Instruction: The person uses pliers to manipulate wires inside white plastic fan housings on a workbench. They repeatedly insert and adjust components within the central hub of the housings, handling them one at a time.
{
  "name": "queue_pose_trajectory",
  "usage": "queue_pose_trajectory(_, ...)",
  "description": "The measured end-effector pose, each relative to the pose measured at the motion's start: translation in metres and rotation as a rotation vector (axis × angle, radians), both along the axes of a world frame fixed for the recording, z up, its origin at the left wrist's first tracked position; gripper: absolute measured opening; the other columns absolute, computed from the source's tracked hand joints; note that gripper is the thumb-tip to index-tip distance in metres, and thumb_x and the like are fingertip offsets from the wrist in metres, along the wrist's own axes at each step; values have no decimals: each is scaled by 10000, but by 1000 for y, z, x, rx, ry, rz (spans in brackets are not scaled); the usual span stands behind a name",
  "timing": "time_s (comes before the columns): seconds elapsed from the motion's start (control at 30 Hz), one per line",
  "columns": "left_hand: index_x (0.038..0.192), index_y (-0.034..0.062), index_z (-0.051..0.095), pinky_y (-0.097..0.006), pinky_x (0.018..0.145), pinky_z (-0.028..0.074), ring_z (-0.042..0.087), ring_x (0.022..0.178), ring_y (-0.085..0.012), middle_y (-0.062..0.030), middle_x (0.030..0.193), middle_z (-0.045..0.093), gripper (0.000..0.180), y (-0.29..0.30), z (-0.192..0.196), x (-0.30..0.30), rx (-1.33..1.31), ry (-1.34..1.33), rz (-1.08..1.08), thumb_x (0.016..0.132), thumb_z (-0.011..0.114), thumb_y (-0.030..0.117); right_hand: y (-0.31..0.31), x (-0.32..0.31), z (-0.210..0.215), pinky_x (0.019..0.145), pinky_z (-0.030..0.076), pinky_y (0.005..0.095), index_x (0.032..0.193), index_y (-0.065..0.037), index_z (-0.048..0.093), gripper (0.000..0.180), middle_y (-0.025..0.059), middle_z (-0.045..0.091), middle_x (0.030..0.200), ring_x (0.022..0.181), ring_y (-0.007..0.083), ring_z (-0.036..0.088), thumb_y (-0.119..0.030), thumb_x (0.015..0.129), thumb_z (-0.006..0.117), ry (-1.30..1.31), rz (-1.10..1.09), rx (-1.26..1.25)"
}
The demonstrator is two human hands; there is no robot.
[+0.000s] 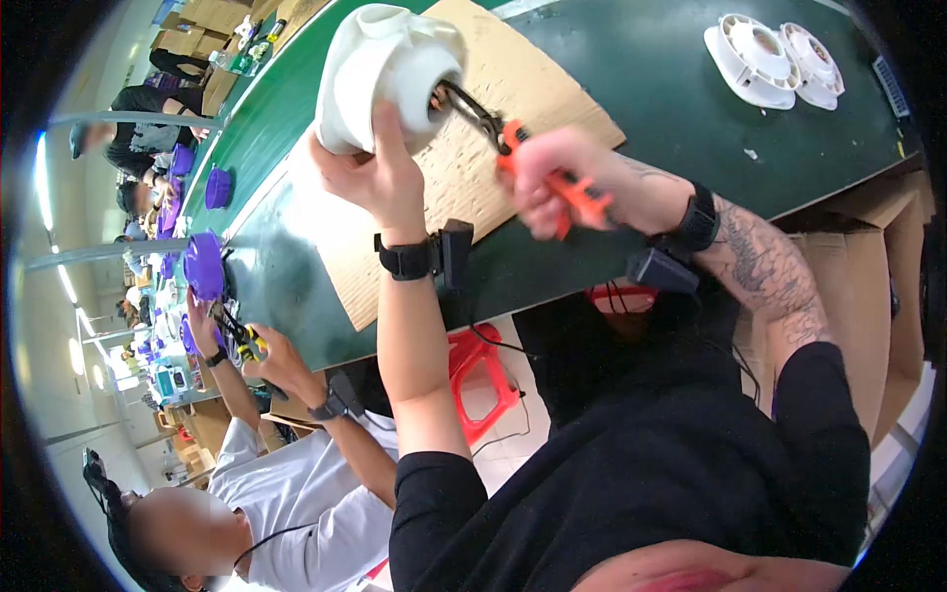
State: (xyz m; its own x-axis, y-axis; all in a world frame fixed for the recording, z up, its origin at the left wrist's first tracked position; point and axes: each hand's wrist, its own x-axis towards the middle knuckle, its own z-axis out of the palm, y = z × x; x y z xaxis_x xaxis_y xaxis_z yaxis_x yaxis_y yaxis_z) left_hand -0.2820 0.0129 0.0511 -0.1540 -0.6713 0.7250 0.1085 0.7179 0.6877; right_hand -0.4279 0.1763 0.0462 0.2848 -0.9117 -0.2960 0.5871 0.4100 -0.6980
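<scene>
My left hand [370,173] grips a white plastic housing [380,74] from below, with the fingers wrapped round its lower side. The housing is tilted so that its round opening faces right. In my right hand [572,183] is a pair of pliers [513,143] with orange handles and dark jaws. The jaw tips reach into the housing's opening, where a small copper-coloured part [439,96] shows. Whether the jaws hold that part I cannot tell. My right hand is somewhat blurred. Below both hands lies a flat cardboard sheet [538,74].
Two white round plastic parts [755,59] lie at the far right of the green table [651,44]. A co-worker [306,483] on my left handles a purple bowl-shaped part [204,266] with yellow-handled pliers [247,345]. A red stool [480,385] and a cardboard box [838,286] stand below the table edge.
</scene>
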Motion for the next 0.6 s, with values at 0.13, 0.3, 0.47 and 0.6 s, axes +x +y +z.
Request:
queue_pose_trajectory(0.13, 1144, -54, 575, -291, 772, 569, 689, 929, -182, -160, 1076, 705, 382, -27, 3, 6, 88, 105, -13, 954, 763, 219, 10, -7, 7, 506, 356, 272, 786, -83, 545, 293, -22, 450, 688, 599, 92, 454, -339, 764, 686, 192, 70, -62)
queue_pose_trajectory(0.3, 1273, 0, 575, -338, 797, 601, 697, 962, -207, -116, 1117, 690, 391, -20, 5, -5, 686, 315, -258, 1025, 651, 293, 20, -23, 13, 666, 482, 357, 1024, 3, 573, 532, 92, 557, 834, 688, 245, 571, -416, 727, 715, 1152, -169, -396)
queue_pose_trajectory(0.47, 1201, -32, 644, -371, 847, 599, 716, 964, -221, -134, 1092, 713, 364, -13, 4, -17, 863, 86, -359, 1034, 618, 291, 25, -48, 47, 764, 500, 452, 1145, 43, 572, 630, 190, 657, 916, 842, 352, 648, -378, 706, 736, 2244, -441, -703)
queue_pose_trajectory(0.6, 1139, -15, 677, -324, 787, 584, 706, 893, -188, -122, 1022, 716, 351, 0, -5, 0, 891, -82, -400, 988, 687, 302, 41, -47, 104, 714, 463, 473, 796, 16, 603, 390, 197, 640, 783, 750, 346, 642, -332, 684, 740, 2358, -252, -976)
